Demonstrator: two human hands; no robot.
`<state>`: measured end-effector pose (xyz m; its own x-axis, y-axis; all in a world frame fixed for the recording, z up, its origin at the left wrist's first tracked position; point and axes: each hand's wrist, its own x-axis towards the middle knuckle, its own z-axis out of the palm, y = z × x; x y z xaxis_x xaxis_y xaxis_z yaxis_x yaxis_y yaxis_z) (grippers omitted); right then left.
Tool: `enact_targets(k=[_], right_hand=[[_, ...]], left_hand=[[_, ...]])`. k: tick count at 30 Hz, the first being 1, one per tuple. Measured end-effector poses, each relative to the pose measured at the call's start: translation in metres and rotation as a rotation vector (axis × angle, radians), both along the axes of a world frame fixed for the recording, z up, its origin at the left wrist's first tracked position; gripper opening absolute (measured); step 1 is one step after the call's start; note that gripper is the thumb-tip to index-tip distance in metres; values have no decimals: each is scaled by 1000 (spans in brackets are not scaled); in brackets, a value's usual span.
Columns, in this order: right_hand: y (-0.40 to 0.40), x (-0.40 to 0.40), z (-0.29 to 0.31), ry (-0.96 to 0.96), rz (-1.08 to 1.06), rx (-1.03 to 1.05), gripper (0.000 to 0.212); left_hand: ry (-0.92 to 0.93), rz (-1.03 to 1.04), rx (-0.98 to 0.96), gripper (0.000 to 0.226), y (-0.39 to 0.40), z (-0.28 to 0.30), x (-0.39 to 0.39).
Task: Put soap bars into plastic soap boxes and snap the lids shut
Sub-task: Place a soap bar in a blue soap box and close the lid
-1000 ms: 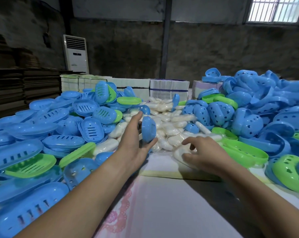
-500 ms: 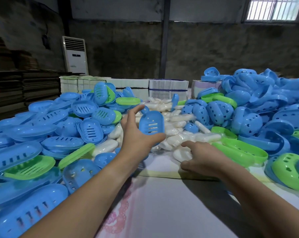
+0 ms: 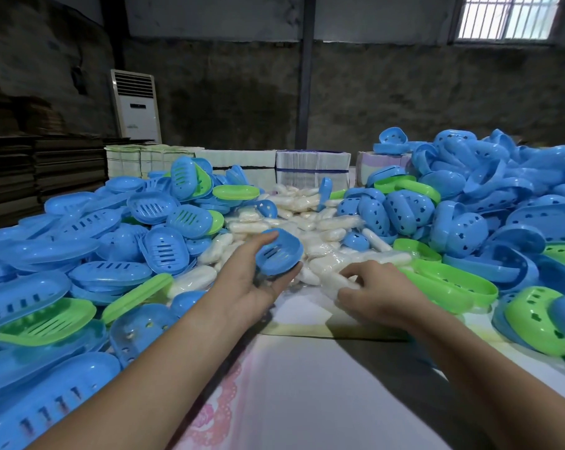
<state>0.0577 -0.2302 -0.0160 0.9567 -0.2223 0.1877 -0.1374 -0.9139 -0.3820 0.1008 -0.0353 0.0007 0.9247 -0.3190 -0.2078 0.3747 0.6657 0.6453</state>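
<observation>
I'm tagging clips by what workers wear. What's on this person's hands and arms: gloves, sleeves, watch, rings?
Nothing that shows. The left hand and right hand are bare, without gloves, and no ring is visible. Both forearms are uncovered to the frame's edge: no sleeve, watch or wristband in view.

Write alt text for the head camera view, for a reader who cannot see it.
A person's left hand holds a blue slotted soap box half while the right hand grips a wrapped white soap bar at the near edge of a soap pile. Heaps of blue and green box halves flank it on both sides.
</observation>
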Motion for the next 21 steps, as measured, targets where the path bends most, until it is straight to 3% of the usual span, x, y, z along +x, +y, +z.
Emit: enact_targets(k=[2, 4, 10, 13, 18, 21], right_hand=[[-3, 1, 4, -42, -40, 60, 35], [-6, 2, 7, -140, -56, 267, 28], [4, -3, 15, -492, 24, 855, 21], [17, -7, 16, -510, 131, 960, 22], [32, -6, 8, -551, 184, 983, 23], [33, -7, 8, -557, 204, 1049, 22]], left_hand=[[38, -5, -111, 14, 0, 1, -1], [38, -18, -172, 12, 0, 2, -2], [-51, -127, -95, 17, -7, -3, -3], [-37, -212, -74, 21, -13, -7, -8], [-103, -297, -115, 76, -24, -9, -18], [-167, -239, -79, 82, -29, -8, -23]])
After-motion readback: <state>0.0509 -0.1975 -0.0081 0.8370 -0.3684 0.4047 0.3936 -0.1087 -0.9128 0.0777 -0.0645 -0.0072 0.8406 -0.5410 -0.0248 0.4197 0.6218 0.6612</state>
